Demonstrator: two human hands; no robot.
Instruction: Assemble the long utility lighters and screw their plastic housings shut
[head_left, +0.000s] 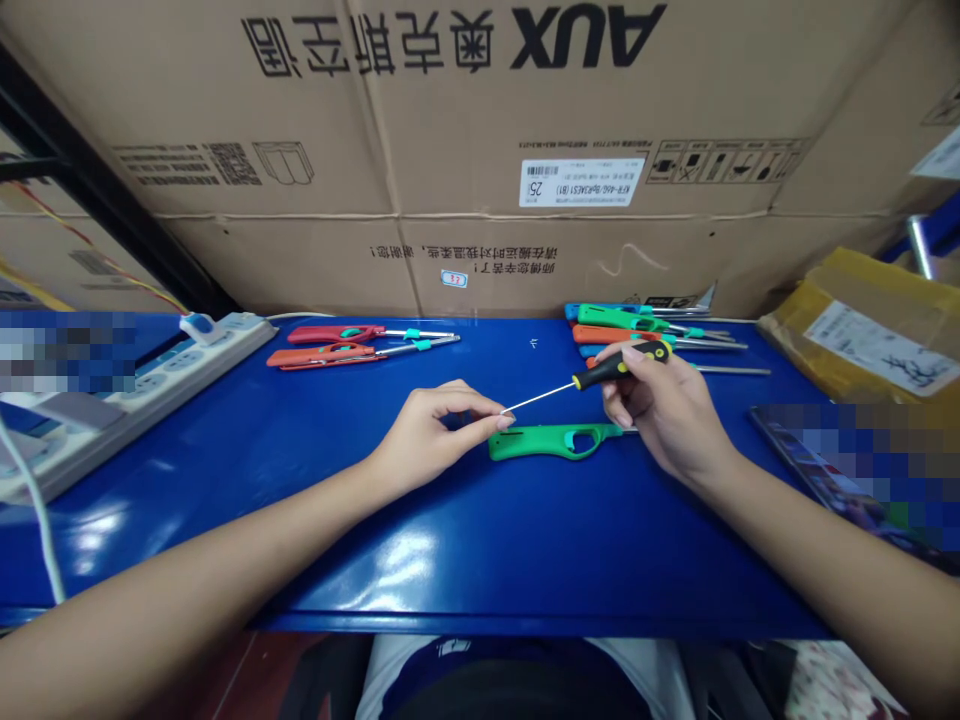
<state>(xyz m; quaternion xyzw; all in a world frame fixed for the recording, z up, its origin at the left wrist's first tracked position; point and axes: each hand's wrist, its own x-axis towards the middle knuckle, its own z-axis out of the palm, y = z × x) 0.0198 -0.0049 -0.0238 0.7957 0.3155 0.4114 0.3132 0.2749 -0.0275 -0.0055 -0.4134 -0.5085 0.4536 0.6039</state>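
Observation:
My right hand (667, 400) is closed round the black and yellow handle of a screwdriver (538, 399). Its thin shaft slants down to the left. At the tip, the thumb and forefinger of my left hand (435, 430) are pinched together; whatever they hold is too small to make out. Just below lies a green gas lighter (536, 441) on the blue table (450, 530), its handle to the left and its metal tube running right, partly behind my right hand. The left fingertips are at the lighter's handle end.
Two red-orange lighters (322, 355) lie at the back left. Several coloured lighters (615, 318) are piled behind my right hand. A power strip (172, 375) stands at left, a taped parcel (862, 320) at right. A large cardboard box (300, 230) walls off the back.

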